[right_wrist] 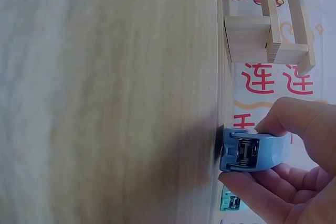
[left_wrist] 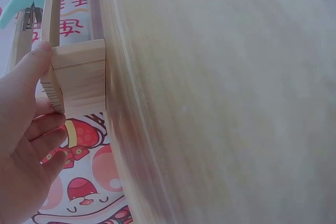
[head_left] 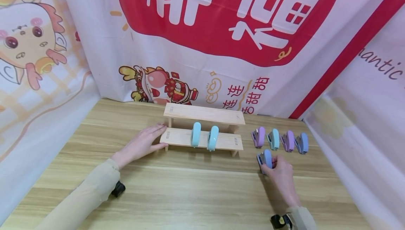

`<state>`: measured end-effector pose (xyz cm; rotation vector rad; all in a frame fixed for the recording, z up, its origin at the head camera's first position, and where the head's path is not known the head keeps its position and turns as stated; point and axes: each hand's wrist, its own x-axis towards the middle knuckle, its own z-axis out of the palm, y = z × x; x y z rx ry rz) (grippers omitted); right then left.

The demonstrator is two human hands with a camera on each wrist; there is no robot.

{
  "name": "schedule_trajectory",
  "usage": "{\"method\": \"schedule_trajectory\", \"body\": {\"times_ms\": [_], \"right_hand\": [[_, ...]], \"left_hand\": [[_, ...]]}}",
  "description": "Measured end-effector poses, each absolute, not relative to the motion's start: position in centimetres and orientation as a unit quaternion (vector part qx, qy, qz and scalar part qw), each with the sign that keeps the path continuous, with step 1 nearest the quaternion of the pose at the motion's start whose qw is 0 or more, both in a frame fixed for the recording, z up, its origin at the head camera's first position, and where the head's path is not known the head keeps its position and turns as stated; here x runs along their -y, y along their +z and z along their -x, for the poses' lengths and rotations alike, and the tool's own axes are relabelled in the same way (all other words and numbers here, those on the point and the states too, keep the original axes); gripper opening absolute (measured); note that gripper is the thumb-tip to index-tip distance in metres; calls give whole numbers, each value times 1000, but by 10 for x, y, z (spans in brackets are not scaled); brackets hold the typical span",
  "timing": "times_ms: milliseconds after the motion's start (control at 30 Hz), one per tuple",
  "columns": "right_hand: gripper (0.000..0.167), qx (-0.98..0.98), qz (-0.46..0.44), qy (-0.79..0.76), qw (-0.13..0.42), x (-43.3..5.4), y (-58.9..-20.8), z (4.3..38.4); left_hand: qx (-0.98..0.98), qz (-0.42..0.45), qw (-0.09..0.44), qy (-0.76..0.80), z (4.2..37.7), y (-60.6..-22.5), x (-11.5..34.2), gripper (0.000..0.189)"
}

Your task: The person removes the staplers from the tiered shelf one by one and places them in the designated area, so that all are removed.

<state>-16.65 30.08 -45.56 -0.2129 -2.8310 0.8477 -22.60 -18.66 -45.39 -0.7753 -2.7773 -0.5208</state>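
A two-step wooden shelf [head_left: 204,114] stands toward the back of the table. My left hand [head_left: 143,142] holds the left end of its lower step, thumb at the front edge and fingers behind. In the left wrist view, the thumb [left_wrist: 37,61] presses on the board's edge. Two mint-green staplers [head_left: 195,134] [head_left: 213,138] sit side by side on the lower step. To the right of the shelf, my right hand [head_left: 281,175] pinches a blue stapler [head_left: 265,159] between thumb and fingers. Its spring end faces the camera in the right wrist view, close to the tabletop.
Behind the held stapler stands a row: a purple stapler [head_left: 258,137], a teal one [head_left: 274,139], another purple one [head_left: 288,140] and a blue one [head_left: 302,143]. Printed cloth [head_left: 202,58] hangs behind and at both sides of the wooden table [head_left: 190,195].
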Motion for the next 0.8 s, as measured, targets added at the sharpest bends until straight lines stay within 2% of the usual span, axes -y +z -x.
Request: {"method": "schedule_trajectory", "body": {"times_ms": [567,800], "right_hand": [[27,957,68,270,86,-301,-459,168],[34,957,63,272,74,-300,-451,163]], "left_hand": [[941,264,106,-181,225,-455,187,72],[942,264,106,-180,227,-456,187,72]]}}
